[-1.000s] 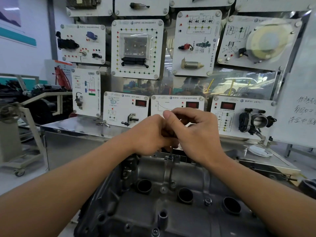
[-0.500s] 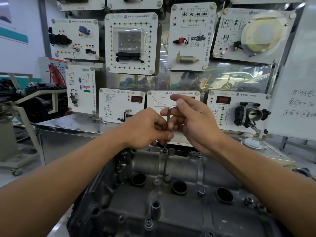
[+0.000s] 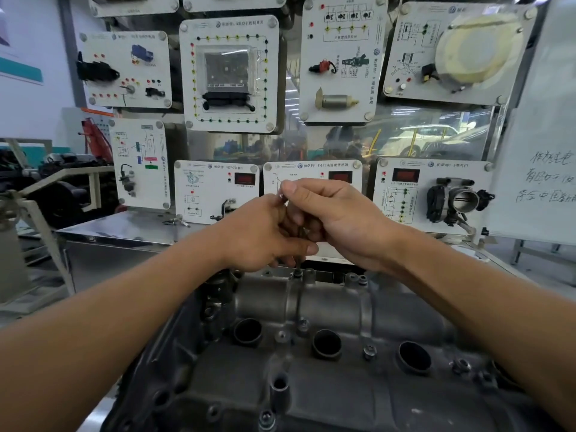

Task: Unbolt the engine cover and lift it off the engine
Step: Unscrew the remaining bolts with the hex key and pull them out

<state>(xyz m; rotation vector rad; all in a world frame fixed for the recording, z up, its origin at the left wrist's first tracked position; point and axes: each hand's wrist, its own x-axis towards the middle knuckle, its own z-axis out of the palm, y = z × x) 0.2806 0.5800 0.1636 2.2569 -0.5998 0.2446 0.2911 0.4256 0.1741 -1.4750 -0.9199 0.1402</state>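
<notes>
Your right hand (image 3: 343,219) has swung the hex key (image 3: 298,263) round and grips its top; your left hand (image 3: 265,235) pinches the shaft. The far bolt (image 3: 298,275) seems to be loosening.

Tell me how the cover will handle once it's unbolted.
Probably stiff and heavy for its size: the cover looks like thick cast metal. It's wide, so likely a two-hand lift. Its dull, ribbed surface should grip fairly well, though an oil film can't be ruled out.
</notes>
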